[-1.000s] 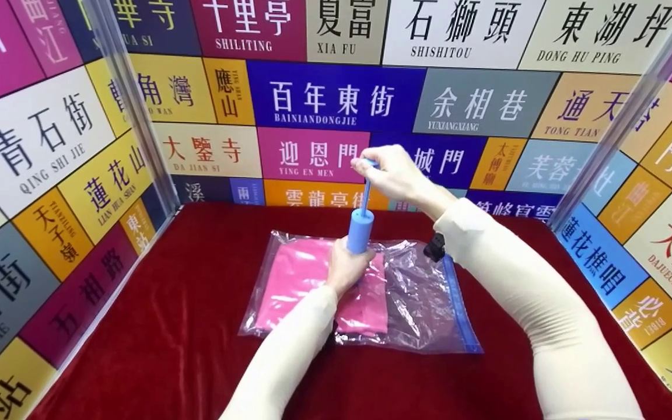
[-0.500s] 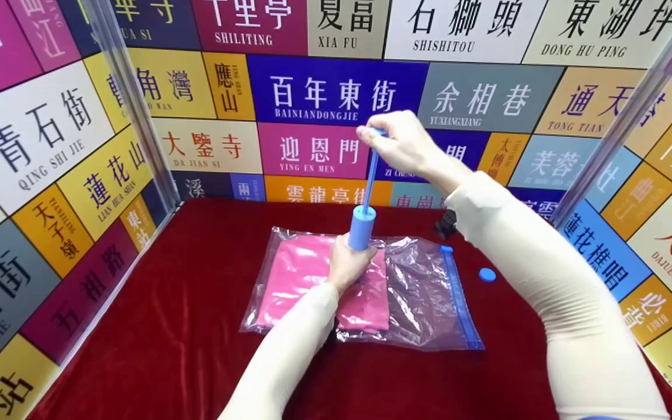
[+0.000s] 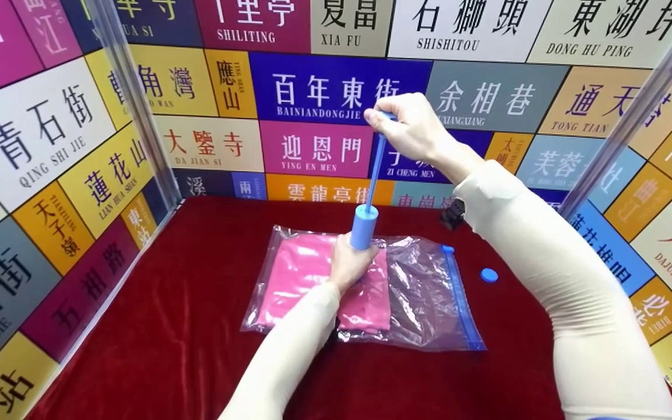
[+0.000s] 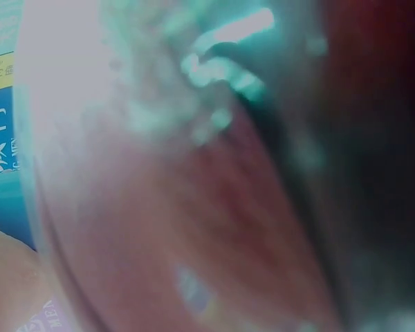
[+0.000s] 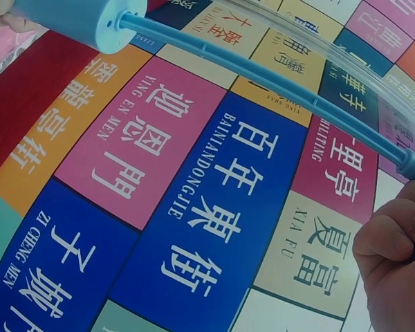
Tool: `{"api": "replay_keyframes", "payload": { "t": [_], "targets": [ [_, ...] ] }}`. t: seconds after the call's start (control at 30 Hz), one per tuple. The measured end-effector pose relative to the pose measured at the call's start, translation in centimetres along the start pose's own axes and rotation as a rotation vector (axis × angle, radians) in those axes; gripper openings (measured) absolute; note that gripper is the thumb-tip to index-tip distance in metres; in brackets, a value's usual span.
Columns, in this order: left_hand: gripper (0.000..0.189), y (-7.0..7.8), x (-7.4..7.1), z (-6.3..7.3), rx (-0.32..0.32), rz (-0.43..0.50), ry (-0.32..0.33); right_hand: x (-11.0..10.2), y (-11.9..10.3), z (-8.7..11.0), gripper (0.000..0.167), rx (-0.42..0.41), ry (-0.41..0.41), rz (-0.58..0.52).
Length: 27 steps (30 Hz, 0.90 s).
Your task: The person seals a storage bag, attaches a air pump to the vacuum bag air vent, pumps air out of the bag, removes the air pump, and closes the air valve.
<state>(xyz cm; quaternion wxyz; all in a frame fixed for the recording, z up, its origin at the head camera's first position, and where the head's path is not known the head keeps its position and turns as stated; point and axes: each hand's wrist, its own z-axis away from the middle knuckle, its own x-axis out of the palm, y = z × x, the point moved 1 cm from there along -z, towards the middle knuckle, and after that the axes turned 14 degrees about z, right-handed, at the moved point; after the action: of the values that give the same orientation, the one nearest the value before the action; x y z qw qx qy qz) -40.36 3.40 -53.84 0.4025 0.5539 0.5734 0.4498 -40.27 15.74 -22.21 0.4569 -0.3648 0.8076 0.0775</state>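
Note:
A light blue hand pump [image 3: 364,226] stands nearly upright over a clear plastic storage bag [image 3: 423,291]. Folded pink cloth [image 3: 301,268] lies inside the bag. My left hand [image 3: 350,262] grips the pump's barrel low down, at the bag's surface; the barrel's foot is hidden behind it. High above, my right hand [image 3: 409,125] holds the handle at the top of the drawn-out rod [image 3: 377,172]. In the right wrist view the long rod [image 5: 263,83] runs from the barrel [image 5: 90,21] to my right hand [image 5: 401,256]. The left wrist view is a close blur.
A round blue cap [image 3: 489,275] lies on the dark red cloth right of the bag. The bag's blue zip edge [image 3: 464,297] faces right. Walls printed with street names enclose the table [image 3: 155,326] at the back and both sides.
My right hand has risen and moved slightly right, drawing the pump rod farther out of the barrel. My left hand keeps its hold. The blue cap has come into sight from behind the right arm.

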Motion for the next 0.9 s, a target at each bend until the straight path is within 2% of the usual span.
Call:
{"api": "replay_keyframes", "payload": {
  "t": [0.5,0.6,0.9],
  "targets": [
    [0.014,0.4,-0.1,0.0,-0.012,-0.023,0.02,0.7,0.4,-0.1,0.048,0.013,0.014,0.031],
    [0.015,0.4,-0.2,0.0,-0.001,-0.028,0.025,0.9,0.5,-0.2,0.048,0.019,-0.002,0.047],
    [0.012,0.0,0.0,0.0,-0.031,-0.014,0.019,2.4,1.2,0.5,0.046,0.023,-0.067,0.046]
  ]
}}
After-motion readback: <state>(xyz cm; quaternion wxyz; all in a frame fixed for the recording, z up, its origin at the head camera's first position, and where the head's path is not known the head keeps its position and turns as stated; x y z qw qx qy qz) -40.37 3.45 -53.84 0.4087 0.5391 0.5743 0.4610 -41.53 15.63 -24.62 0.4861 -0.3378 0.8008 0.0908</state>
